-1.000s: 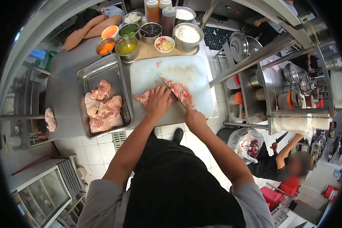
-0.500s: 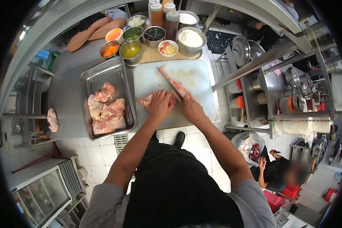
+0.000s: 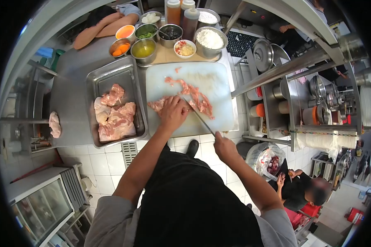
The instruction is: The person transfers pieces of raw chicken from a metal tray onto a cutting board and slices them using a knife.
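Observation:
A white cutting board (image 3: 218, 78) lies in front of me with raw chicken (image 3: 156, 105) near its left edge. Over that meat my left hand (image 3: 174, 112) is bent, fingers curled together and pressing it down. My right hand (image 3: 226, 149) grips the handle of a long knife (image 3: 204, 123), past the board's near edge. The blade slants up and left, its tip beside my left fingers at the cut end of the meat. Cut strips of chicken (image 3: 196, 95) are spread over the middle of the board.
Left of the board, a metal tray (image 3: 125, 76) holds larger chicken pieces (image 3: 117, 121). Bowls of ingredients, including a pot of white powder (image 3: 210, 39), and squeeze bottles (image 3: 190, 22) line the back. Another chicken piece (image 3: 55, 124) lies far left. A person (image 3: 297, 185) works at lower right.
My right hand has drawn the knife back toward me and to the right. Cut strips that lay along the blade now spread across the board. My left hand stays on the meat.

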`<state>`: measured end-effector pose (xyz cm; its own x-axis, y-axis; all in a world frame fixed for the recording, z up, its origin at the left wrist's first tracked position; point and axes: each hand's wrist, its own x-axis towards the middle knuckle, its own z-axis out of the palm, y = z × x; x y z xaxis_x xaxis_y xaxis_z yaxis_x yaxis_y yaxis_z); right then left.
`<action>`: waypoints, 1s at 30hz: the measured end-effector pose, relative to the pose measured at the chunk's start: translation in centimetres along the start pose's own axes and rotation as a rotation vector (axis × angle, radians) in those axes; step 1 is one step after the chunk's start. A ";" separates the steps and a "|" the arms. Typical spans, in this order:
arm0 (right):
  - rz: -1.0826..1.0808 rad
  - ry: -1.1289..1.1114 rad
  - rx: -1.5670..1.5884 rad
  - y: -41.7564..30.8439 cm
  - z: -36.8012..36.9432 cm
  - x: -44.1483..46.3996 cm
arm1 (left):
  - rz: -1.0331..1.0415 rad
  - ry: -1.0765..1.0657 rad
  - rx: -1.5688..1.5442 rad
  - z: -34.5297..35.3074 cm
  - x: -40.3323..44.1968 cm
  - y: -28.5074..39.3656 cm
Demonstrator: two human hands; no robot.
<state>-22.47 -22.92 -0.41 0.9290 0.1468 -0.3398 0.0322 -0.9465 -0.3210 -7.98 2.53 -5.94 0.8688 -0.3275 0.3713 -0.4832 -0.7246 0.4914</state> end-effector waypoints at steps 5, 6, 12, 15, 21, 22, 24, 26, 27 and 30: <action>-0.077 0.051 0.070 -1.4 0.5 4.4 | 0.026 0.029 -0.004 -0.2 0.1 0.3; -0.098 0.088 0.074 -2.1 0.9 6.9 | 0.027 0.031 0.004 -0.3 0.1 0.3; -0.055 0.109 0.135 -3.9 -0.8 13.4 | 0.000 0.036 -0.040 -0.5 0.0 0.1; -0.178 0.276 0.090 -5.7 -1.1 12.0 | -0.001 0.081 -0.010 -1.5 -0.3 0.1; -0.155 0.211 -0.068 -6.6 2.1 12.9 | 0.023 0.058 0.088 -1.8 0.0 -0.4; -0.125 0.173 -0.025 -6.5 1.9 11.9 | 0.029 0.074 0.099 -1.6 -0.3 -0.4; -0.067 0.097 0.054 -5.1 1.1 8.4 | -0.010 0.014 0.083 -1.4 -0.7 -0.6; -0.100 0.109 0.056 -2.7 1.3 4.4 | -0.024 0.006 0.060 -1.2 -0.6 -0.9; -0.056 0.044 0.034 -1.9 1.0 2.3 | -0.021 0.021 0.043 -1.0 -0.7 -1.1; 0.035 -0.089 -0.005 -1.7 -0.1 -0.5 | 0.012 0.064 0.026 -1.1 -0.7 -1.0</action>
<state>-22.90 -21.44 0.36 0.8932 0.1380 -0.4280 0.0019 -0.9528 -0.3035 -8.23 4.18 -5.84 0.8539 -0.2970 0.4273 -0.4896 -0.7367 0.4663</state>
